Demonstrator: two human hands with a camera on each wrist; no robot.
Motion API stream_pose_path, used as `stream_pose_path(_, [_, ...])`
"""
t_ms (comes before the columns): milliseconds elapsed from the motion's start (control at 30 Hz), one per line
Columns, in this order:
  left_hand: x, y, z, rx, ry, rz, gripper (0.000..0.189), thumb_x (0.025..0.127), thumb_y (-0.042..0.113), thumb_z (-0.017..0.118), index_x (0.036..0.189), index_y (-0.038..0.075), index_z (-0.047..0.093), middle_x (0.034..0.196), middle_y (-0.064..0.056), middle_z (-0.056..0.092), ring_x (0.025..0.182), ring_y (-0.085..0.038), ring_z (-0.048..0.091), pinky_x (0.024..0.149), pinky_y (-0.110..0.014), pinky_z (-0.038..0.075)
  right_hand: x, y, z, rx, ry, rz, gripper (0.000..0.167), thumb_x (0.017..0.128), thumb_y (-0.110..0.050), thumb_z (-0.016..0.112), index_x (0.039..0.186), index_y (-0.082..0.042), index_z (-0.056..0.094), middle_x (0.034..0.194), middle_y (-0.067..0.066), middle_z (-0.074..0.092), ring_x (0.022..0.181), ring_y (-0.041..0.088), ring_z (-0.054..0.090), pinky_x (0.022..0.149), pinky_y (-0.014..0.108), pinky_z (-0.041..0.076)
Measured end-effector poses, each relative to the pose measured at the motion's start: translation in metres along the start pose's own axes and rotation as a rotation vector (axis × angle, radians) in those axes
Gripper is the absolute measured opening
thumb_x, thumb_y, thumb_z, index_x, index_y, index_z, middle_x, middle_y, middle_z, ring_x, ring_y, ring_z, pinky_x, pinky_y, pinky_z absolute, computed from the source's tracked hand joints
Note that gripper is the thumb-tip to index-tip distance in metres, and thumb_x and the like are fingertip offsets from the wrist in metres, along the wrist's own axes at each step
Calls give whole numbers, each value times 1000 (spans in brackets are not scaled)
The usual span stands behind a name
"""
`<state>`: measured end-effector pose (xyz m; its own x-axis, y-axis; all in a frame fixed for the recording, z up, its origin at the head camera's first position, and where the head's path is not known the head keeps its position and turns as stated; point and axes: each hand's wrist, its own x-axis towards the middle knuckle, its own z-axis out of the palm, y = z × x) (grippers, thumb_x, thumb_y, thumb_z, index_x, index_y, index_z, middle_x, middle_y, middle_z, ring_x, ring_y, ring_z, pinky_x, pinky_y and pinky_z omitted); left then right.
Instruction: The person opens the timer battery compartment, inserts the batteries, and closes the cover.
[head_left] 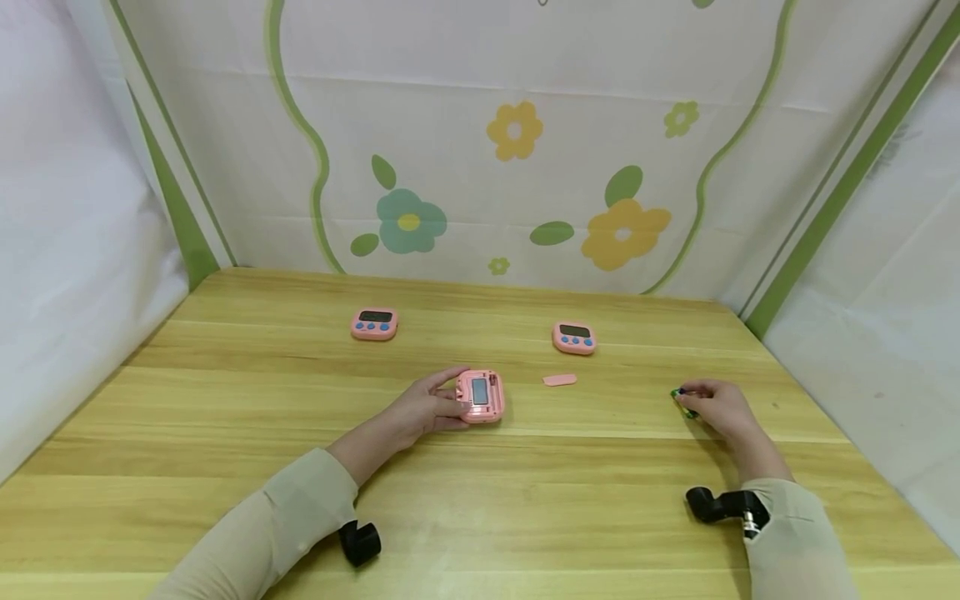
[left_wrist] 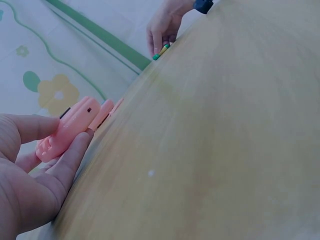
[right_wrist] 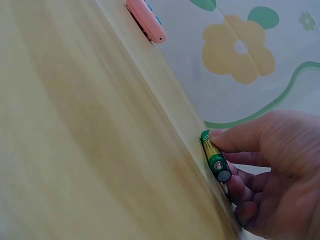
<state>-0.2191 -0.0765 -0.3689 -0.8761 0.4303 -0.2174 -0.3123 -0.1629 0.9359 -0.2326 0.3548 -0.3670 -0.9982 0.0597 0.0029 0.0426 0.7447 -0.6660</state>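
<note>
"What does the left hand (head_left: pixel 423 410) have?"
"It grips a pink timer (head_left: pixel 480 396) near the middle of the table (head_left: pixel 540 508), opened back facing the head camera."
"And the right hand (head_left: pixel 718 407)?"
"It pinches green-and-gold batteries (right_wrist: pixel 214 150), well to the right."
"Between them?"
"A pink cover (head_left: pixel 559 380), near 1 of 2 other timers (head_left: pixel 574 338) lying face up farther back."

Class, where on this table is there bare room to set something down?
Bare: the wooden tabletop between the two sleeves, and left of the left hand. Crowded: the middle, where that hand holds an open-backed pink timer near a loose battery cover.
</note>
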Motion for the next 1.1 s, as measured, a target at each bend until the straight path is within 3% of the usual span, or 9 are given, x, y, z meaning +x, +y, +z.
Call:
stream_pose_path(333, [0,0,-1,2,-3,5,63,79,-8,54,135,10,29,104,-22,52,83,-26,58,75,-36,48,0,0,-1,7,-24,13,39,86,-16,52,109,15,47,96,23,51,82,29,50,54,23,45])
stream_pose_path(533, [0,1,0,0,-2,8,63,79,-9,54,135,10,29,103,-22,53,82,-26,58,75,-36,49,0,-1,-1,6,-4,19,42,85,-18,53,109,16,48,96,24,52,79,25,50,52,22,45])
stream_pose_path(833, [-1,1,0,-4,-5,5,64,80,-9,53,135,10,28,105,-23,52,83,-26,58,74,-36,49,-1,-3,-2,41,17,55,50,88,-25,49,118,14,43,111,32,45,90,29,48,54,19,44])
stream_pose_path(1100, [-1,2,2,0,1,6,64,80,-9,53,135,10,28,105,-23,52,82,-26,58,74,-36,49,-5,-16,-5,86,99,43,46,87,-23,51,120,8,44,90,14,50,72,12,47,53,24,42])
